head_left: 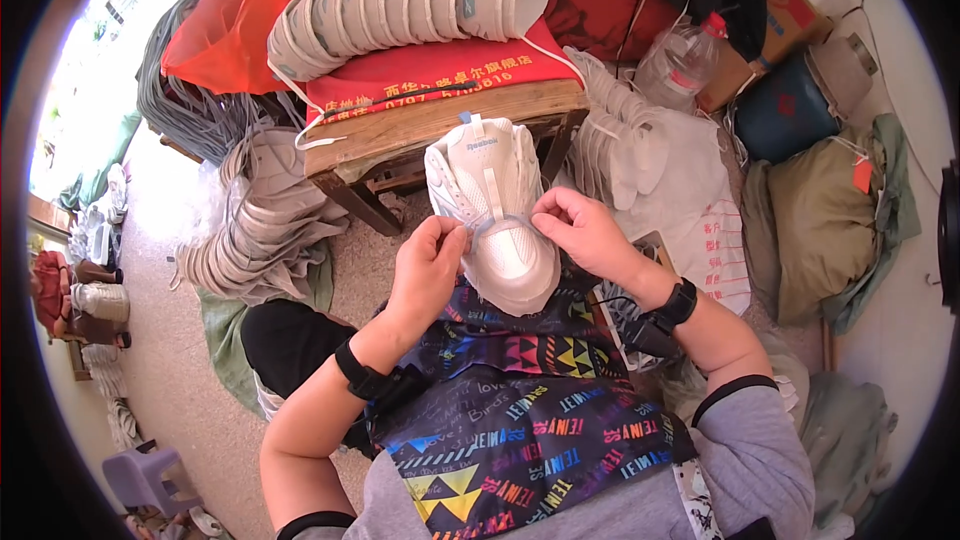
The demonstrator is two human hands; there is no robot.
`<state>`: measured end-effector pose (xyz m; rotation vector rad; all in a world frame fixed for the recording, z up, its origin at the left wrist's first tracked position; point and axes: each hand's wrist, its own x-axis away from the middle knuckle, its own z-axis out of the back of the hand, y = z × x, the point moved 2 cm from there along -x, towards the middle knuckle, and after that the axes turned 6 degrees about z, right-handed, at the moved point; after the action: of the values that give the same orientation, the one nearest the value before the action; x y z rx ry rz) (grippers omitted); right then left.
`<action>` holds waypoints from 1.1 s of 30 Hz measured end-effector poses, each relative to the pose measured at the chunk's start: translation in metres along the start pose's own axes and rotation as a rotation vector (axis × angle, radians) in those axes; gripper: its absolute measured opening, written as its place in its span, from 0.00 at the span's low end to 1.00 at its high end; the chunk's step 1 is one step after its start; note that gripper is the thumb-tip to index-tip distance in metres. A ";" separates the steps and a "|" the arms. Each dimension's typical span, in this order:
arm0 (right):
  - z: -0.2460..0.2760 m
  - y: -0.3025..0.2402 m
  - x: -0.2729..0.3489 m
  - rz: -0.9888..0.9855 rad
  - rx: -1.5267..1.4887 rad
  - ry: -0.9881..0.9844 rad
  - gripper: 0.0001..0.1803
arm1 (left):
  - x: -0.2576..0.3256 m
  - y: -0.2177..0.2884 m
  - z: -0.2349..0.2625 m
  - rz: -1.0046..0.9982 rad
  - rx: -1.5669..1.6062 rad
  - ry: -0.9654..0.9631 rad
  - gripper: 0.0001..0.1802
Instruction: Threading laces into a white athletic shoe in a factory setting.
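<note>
A white sneaker upper (513,265), without a sole, rests toe toward me over my lap, its far end against a wooden stool. A light grey shoelace (497,224) crosses it just above the toe. My left hand (430,262) is closed in a pinch at the left lace edge, and the lace appears to run into its fingertips. On the opposite side, my right hand (582,232) pinches the lace's other end close to the upper. The fingers partly hide both lace ends.
The wooden stool (440,125) carries a red cloth and a curved row of nested uppers (410,10). More stacked uppers (265,225) lie left on the floor. Grey laces (195,90) hang in a bundle at the upper left. At right are a plastic bottle (682,60) and a green sack (825,225).
</note>
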<state>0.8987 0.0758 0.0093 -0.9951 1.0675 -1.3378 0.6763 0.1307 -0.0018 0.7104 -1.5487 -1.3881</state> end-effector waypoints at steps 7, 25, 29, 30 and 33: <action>0.003 0.001 -0.009 -0.141 -0.124 -0.077 0.08 | 0.003 0.003 -0.001 0.107 -0.096 0.005 0.10; -0.014 -0.059 -0.035 0.351 0.990 -0.322 0.07 | -0.004 0.006 -0.007 -0.169 -0.315 0.208 0.10; -0.010 -0.057 -0.040 0.373 1.087 -0.511 0.06 | 0.004 0.025 -0.013 -0.500 -0.767 0.246 0.07; -0.007 -0.058 -0.041 0.373 1.087 -0.511 0.06 | 0.005 0.027 -0.013 -0.490 -0.848 0.213 0.07; -0.005 -0.063 -0.043 0.408 1.156 -0.668 0.05 | -0.001 0.037 0.000 -0.561 -1.037 0.013 0.10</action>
<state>0.8811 0.1187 0.0697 -0.2469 -0.0943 -0.9146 0.6826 0.1389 0.0337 0.4773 -0.4299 -2.2871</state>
